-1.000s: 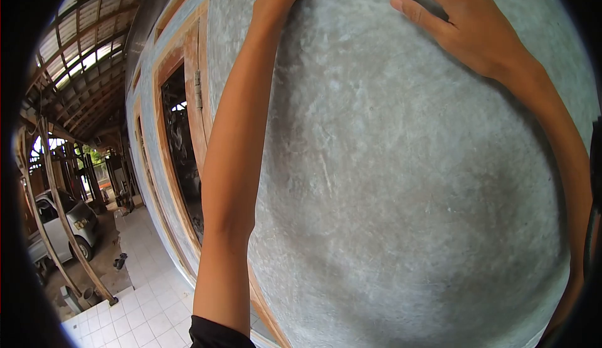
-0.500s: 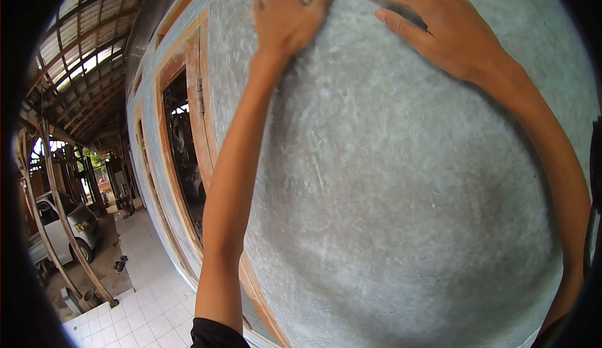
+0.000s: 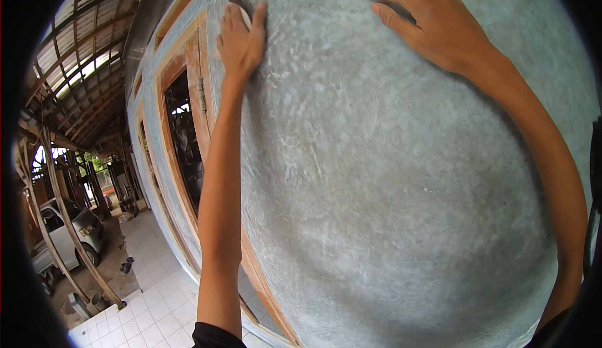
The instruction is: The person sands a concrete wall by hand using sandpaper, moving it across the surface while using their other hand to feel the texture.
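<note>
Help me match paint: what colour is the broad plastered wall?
The broad plastered wall is mottled grey; the head view shows it best.

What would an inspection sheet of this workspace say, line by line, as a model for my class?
Surface: grey wall, mottled, with paler marks.
Job's things: pale object under the left hand, mostly covered.
Clutter: small dark items on the ground, away from the hands.
Hands: left spread over the pale object; right hand at the wall, fingers apart, contact unclear.
Cables: nothing seen near the hands.
Surroundings: wooden frame, tiled floor, parked vehicle, roof.
</note>
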`<state>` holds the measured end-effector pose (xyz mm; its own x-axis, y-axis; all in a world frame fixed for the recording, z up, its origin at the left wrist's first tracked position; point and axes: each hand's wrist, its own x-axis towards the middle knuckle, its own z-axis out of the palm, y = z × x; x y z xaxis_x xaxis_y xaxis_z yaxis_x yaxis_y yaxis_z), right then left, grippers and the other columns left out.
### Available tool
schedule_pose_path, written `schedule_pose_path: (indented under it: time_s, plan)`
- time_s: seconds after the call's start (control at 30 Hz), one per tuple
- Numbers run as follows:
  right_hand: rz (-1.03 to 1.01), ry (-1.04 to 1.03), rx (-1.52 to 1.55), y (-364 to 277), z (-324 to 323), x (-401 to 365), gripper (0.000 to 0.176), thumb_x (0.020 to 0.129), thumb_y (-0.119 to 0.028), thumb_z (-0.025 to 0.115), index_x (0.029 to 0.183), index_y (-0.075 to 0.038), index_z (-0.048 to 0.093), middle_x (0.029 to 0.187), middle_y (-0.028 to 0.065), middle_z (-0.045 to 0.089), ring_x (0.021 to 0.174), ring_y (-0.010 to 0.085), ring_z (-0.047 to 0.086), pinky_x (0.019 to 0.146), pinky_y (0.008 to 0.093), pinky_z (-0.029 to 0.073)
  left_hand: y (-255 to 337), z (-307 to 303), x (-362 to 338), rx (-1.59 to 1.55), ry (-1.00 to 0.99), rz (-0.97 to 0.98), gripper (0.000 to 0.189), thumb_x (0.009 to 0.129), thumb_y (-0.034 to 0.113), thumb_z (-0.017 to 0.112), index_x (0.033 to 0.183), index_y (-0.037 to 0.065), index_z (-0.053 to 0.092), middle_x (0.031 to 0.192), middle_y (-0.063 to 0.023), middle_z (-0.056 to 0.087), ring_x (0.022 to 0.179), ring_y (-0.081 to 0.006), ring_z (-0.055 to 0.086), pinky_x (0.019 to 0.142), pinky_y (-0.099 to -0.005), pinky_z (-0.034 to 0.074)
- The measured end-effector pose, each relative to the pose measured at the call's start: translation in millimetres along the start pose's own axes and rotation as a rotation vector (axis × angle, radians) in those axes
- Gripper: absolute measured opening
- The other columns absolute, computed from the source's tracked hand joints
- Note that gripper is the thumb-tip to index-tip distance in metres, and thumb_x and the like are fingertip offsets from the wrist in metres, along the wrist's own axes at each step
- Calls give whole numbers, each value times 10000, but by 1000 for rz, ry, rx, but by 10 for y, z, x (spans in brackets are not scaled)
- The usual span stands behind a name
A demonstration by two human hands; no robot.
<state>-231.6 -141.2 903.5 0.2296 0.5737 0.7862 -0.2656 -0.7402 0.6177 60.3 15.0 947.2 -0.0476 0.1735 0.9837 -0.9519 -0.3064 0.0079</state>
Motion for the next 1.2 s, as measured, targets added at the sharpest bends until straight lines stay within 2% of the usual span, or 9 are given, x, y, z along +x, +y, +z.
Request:
schedule_pose_path:
  time_s: [0.07, 0.17, 0.33, 0.47, 0.63, 0.87, 1.03, 1.13, 1.2]
  plan:
    - [5, 9, 8, -38, 27, -9, 341, 946, -210, 502, 1179, 8, 625, 1312, 203, 568, 1281, 316, 476, 1116, 480, 286, 422, -38, -519, 68, -23, 142, 905, 948, 630, 363, 1472, -97, 241, 1550, -257, 248, 1459, -367, 198, 1189, -457, 98]
    - [15, 34, -15, -89, 0, -14, 341, 945, -207, 503, 1179, 7, 626, 1314, 201, 568, 1281, 311, 479, 1116, 479, 286, 1008, -193, -1207, 35, -146, 355, 852, 938, 613, 402, 1520, 17, 226, 1586, -177, 211, 1482, -327, 147, 1199, -461, 35]
    - [4, 40, -38, -23, 17, -18, 337, 936, -193, 509, 1182, 4, 628, 1315, 200, 567, 1279, 307, 481, 1117, 477, 287, 748, -178, -963, -1, -123, 377, 798, 924, 536, 488, 1529, 78, 240, 1565, -181, 271, 1468, -347, 191, 1186, -505, 70]
    - [-35, 52, -16, -1, 31, -40, 341, 933, -191, 509, 1184, 8, 625, 1315, 203, 566, 1279, 309, 481, 1118, 472, 288, -274, -165, 38, -55, -122, -75, 727, 963, 547, 410, 1381, -47, 428, 1423, -245, 443, 1319, -378, 407, 1099, -514, 238]
    - [-37, 40, 4, 9, 17, -43, 345, 934, -194, 511, 1191, 9, 619, 1317, 202, 565, 1281, 309, 479, 1120, 466, 285, -151, -137, -405, -54, -64, -19, 894, 944, 635, 349, 1514, -36, 189, 1578, -223, 202, 1485, -335, 120, 1192, -445, 41]
    - [-11, 75, -47, -40, 63, -49, 343, 933, -198, 520, 1182, 12, 624, 1316, 202, 566, 1278, 311, 481, 1119, 465, 284, 668, -470, -1779, -23, -294, 404, 806, 919, 491, 506, 1540, 73, 205, 1592, -171, 202, 1482, -354, 131, 1191, -503, 38]
    - [20, 22, -36, -62, 25, -22, 340, 931, -201, 528, 1181, 6, 628, 1320, 202, 563, 1277, 312, 481, 1123, 464, 282, 259, -283, -973, -7, -117, 240, 767, 975, 551, 351, 1525, 32, 222, 1583, -189, 213, 1483, -325, 136, 1198, -451, 41]
    - [11, 38, -32, -61, 18, -30, 340, 929, -200, 529, 1179, 8, 628, 1321, 202, 562, 1275, 311, 483, 1122, 462, 283, -212, -153, -310, -60, -99, -70, 819, 973, 572, 359, 1464, -80, 282, 1575, -211, 224, 1476, -339, 153, 1187, -466, 53]
    - [-13, 48, -30, -31, 31, -48, 337, 928, -198, 530, 1176, 9, 629, 1318, 201, 564, 1274, 311, 484, 1121, 461, 284, -143, -147, -366, -50, -92, -39, 824, 971, 575, 363, 1465, -79, 280, 1575, -216, 218, 1477, -342, 147, 1186, -468, 53]
